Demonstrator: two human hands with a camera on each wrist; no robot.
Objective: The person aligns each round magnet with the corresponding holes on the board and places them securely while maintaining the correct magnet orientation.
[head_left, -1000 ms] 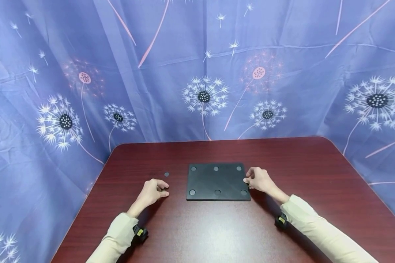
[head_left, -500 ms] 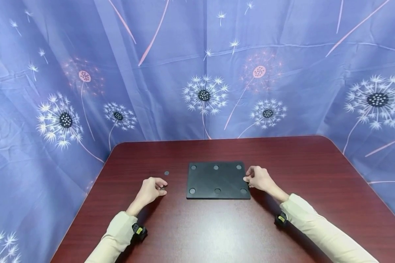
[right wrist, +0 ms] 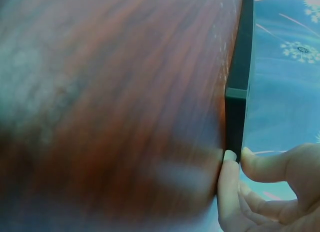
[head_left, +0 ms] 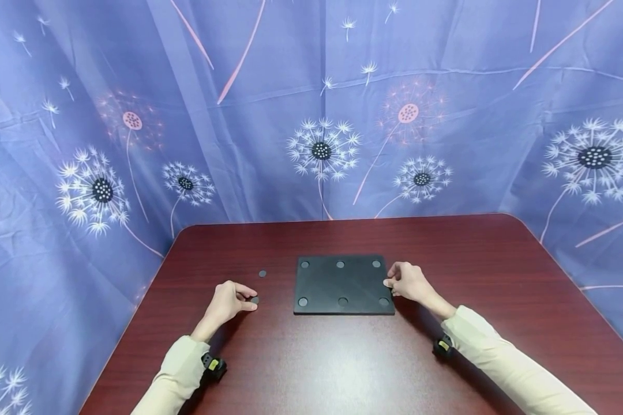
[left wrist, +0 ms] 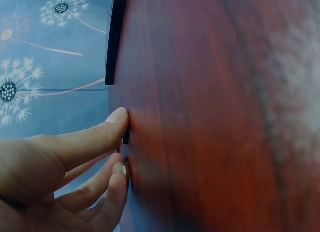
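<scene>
1. Between thumb and fingers of the left hand point(head_left: 225, 301) I see a disc point(head_left: 255, 300), small and dark. I read that hand as narrow, pinching it; from my feeds I cannot tell whether the disc touches the table point(head_left: 462, 248).
2. Beyond the left fingertips and slightly right, a second disc point(head_left: 262, 274) lies flat, untouched. The left hand is much the nearer to it.
3. To the left hand's right, with a stretch of table between, lies the board point(head_left: 344, 282). Its long axis runs sideways, from the left hand's side over to the right hand point(head_left: 409, 280).
4. At the board's right edge I have the right hand narrow, gripping that edge, thumb above and a finger low on the side.
5. Directly right of the pinched disc, about level with it, I find the board's near row: a pale spot point(head_left: 303, 301) closest to the left hand, then a darker middle spot point(head_left: 343, 301) and a darker end spot point(head_left: 384, 301) towards the right hand.
</scene>
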